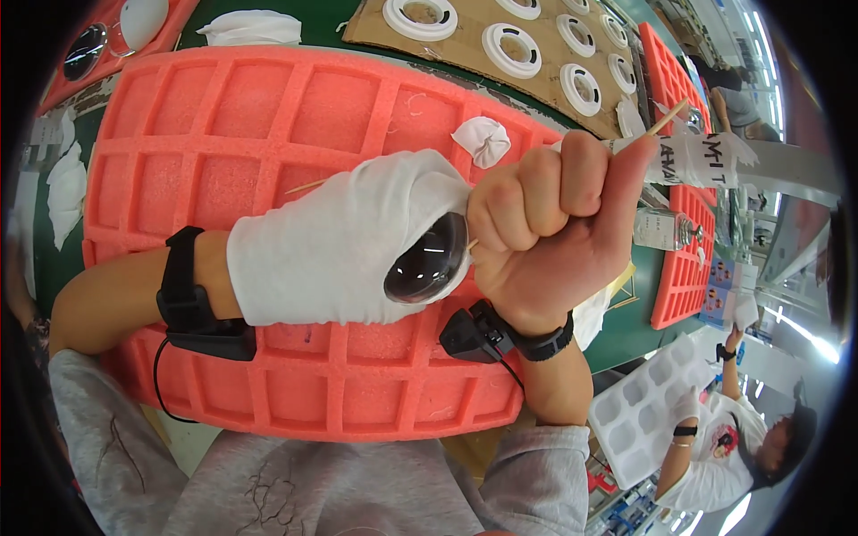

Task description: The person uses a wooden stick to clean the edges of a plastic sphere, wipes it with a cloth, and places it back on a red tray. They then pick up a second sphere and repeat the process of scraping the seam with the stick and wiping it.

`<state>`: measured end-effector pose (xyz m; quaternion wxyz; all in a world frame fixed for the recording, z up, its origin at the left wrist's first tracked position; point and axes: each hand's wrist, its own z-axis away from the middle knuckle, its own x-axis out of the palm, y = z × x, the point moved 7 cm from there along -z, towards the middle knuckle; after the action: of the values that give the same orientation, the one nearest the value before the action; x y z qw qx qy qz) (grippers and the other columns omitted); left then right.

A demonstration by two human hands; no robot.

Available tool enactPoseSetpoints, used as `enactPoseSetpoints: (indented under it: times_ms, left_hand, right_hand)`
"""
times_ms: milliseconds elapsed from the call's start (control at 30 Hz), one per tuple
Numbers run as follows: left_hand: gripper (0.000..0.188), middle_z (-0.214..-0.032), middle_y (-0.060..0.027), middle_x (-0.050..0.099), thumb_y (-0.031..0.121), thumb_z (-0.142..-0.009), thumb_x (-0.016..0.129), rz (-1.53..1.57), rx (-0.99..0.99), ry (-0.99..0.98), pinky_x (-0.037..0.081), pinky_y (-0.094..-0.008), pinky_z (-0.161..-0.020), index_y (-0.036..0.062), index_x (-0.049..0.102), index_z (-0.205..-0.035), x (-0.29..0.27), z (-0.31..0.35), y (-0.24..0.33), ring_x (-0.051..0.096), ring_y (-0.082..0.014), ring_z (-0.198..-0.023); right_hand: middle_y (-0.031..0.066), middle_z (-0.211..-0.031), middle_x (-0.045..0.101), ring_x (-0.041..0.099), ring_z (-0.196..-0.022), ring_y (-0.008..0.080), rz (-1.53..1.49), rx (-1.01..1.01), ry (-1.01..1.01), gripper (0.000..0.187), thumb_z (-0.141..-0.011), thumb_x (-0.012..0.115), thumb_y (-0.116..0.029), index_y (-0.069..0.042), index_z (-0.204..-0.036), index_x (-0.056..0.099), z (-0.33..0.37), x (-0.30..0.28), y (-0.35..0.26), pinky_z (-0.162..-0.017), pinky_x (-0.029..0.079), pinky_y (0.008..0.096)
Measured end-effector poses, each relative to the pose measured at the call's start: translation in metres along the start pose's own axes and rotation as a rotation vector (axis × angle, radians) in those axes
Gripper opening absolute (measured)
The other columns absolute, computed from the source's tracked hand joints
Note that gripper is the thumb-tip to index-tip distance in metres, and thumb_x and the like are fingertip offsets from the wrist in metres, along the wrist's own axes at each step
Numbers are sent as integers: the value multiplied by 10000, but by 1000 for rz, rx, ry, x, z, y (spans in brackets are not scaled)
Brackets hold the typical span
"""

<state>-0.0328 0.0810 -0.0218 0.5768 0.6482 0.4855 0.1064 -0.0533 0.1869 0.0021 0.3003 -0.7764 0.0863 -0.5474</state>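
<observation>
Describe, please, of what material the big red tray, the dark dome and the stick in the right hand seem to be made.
Tray: probably plastic foam, matte; its walls look thick, soft-edged and slightly grainy.
Dome: glass or plastic, the look leaves it open; very glossy, with bright reflections.
Stick: likely wood or bamboo, unpainted; pale tan and dull.

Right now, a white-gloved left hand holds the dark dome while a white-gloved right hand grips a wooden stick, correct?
Not quite: the head view shows the right hand bare. It does grip the wooden stick, and the gloved left hand holds the dark dome.
</observation>
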Motion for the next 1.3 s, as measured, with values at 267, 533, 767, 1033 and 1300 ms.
enactPoseSetpoints:
  times_ms: [267,533,767,1033,1300]
  left_hand:
    - [499,-1197,-156,609,134,-768,793,-16,-91,-48,494,-438,-937,31,595,-1214,3,5,-6,590,-373,-1081]
    - [544,-1207,-154,602,134,-758,806,-66,-42,-41,500,-433,-944,27,573,-1239,4,7,-3,590,-373,-1090]
    - [403,-1088,-171,594,94,-774,772,-39,-27,-55,508,-439,-858,15,582,-1120,3,2,2,591,-381,-1006]
    - [345,-1047,-193,586,85,-773,738,-41,-15,-63,522,-444,-803,-6,581,-1066,2,3,3,601,-395,-940]
    - [447,-1094,-159,604,107,-720,802,-21,-94,-67,506,-421,-874,18,598,-1108,6,3,-8,589,-369,-1012]
  right_hand:
    - [-47,-538,247,169,-437,80,133,-81,-55,589,-1107,236,-547,-143,-684,306,14,-1,2,-396,132,250]
    - [-51,-526,244,172,-422,81,247,-89,-115,595,-1110,226,-538,-143,-673,311,20,9,5,-387,127,246]
    - [-55,-530,212,117,-443,97,-108,11,7,607,-1110,250,-534,-145,-644,275,16,-4,3,-421,123,297]
    - [-32,-533,209,162,-416,95,-43,-110,18,559,-1119,249,-505,-158,-681,279,17,-3,5,-409,131,278]
    - [-32,-540,217,157,-424,97,152,-116,-101,546,-1121,253,-493,-160,-689,286,24,9,5,-411,137,289]
